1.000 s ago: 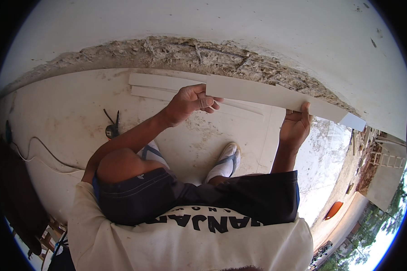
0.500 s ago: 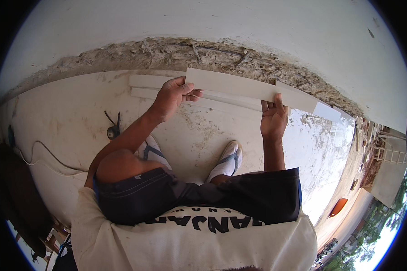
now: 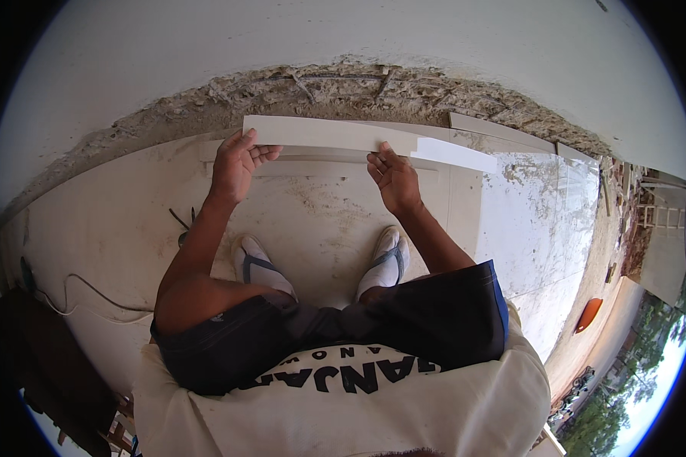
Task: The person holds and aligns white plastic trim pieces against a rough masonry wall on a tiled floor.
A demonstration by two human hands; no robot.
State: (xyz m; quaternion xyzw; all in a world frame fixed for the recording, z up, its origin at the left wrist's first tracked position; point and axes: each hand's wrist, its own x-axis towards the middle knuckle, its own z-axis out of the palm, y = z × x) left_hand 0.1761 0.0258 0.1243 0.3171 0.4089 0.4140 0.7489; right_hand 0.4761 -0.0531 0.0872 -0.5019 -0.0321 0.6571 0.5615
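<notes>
A long, flat, cream tile strip [image 3: 320,134] is held up crosswise in front of the broken base of the wall. My left hand [image 3: 235,164] grips its left end, thumb on the face and the other fingers curled below. Farther right, my right hand [image 3: 395,181] holds the lower edge between thumb and fingers. The strip's right part catches bright light. Below it, partly hidden, more pale strips [image 3: 305,169] lie on the floor. Another strip [image 3: 503,131] stands along the wall base to the right.
Rough, chipped masonry [image 3: 335,87] runs along the foot of the white wall [image 3: 343,34]. A cable [image 3: 67,293] crosses the pale floor [image 3: 129,221] at left, near a dark bulky object [image 3: 38,358]. A small dark tool [image 3: 181,221] lies partly behind my left forearm. An orange object [image 3: 589,314] lies far right.
Both hands have moved left with the tile strip. More of the strip standing along the wall at right now shows. My left forearm covers more of the small dark tool.
</notes>
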